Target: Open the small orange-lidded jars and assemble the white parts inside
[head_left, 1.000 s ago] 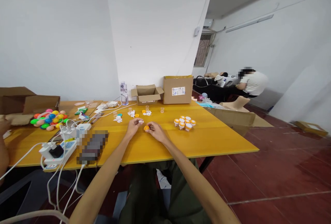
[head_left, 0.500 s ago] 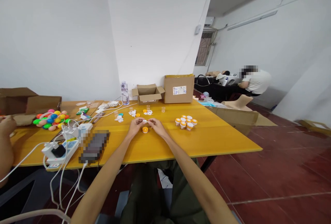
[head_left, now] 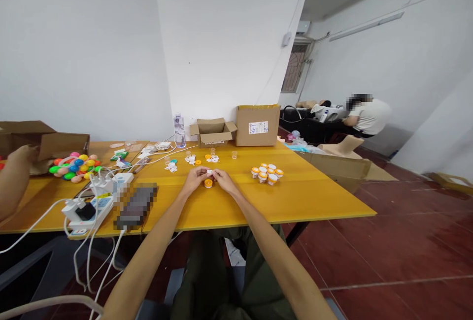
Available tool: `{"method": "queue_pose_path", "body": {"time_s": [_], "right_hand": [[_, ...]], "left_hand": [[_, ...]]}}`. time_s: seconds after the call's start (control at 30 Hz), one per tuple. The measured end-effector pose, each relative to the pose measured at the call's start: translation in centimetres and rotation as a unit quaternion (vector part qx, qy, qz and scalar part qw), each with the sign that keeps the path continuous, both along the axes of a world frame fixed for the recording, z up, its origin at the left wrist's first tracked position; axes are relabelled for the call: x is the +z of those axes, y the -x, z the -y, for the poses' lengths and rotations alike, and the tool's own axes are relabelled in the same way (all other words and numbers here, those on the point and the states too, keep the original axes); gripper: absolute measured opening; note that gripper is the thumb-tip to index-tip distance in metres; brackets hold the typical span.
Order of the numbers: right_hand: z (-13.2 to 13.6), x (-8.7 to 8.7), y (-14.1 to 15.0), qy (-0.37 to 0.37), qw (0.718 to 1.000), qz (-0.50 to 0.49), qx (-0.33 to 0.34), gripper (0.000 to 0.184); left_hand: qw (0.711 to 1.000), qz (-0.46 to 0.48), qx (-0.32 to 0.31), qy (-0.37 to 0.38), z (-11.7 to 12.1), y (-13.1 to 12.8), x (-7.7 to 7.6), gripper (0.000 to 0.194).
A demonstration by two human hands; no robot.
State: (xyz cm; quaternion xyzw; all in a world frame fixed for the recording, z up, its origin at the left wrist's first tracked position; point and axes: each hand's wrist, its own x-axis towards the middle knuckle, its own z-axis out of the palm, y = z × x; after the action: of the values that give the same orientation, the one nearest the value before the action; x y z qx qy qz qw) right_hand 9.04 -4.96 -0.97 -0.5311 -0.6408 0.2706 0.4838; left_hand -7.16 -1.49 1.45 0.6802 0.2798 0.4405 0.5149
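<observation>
Left hand (head_left: 196,179) and right hand (head_left: 224,181), fingertips pinched on small white piece (head_left: 210,173), above table (head_left: 295,197), mid-table. Orange-rimmed container (head_left: 208,183) just below it, nearer front edge. Cluster of lidded cups (head_left: 266,174) toward right edge. White loose parts (head_left: 212,159) beyond the hands; open carton (head_left: 213,138) and closed carton (head_left: 257,126) at back edge. Phone (head_left: 136,206), power strip (head_left: 96,209) crowd front edge on left, cables around. Colored balls (head_left: 76,166) farther left, by another person's arm (head_left: 14,179).

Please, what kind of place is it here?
Probably a small workshop or packing room: open cardboard box, clustered orange-and-white lidded cups, and power strip share a work table.
</observation>
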Motion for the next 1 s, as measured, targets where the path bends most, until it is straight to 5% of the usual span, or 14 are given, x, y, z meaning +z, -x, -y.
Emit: {"method": "queue_pose_path", "body": {"time_s": [0.33,0.63,1.0], "right_hand": [[1.0,1.2,0.6,0.042,0.99,0.111,-0.081,0.031],[2.0,2.4,0.9,0.071,0.991,0.091,-0.064,0.035],[1.8,2.0,1.0,0.064,0.992,0.06,-0.093,0.037]], "left_hand": [[0.999,-0.003,-0.033,0.002,0.3,-0.1,0.3,0.036],[0.999,-0.017,-0.047,-0.007,0.2,0.1,0.2,0.037],[0.997,-0.035,-0.033,-0.059,-0.2,-0.1,-0.2,0.021]]}}
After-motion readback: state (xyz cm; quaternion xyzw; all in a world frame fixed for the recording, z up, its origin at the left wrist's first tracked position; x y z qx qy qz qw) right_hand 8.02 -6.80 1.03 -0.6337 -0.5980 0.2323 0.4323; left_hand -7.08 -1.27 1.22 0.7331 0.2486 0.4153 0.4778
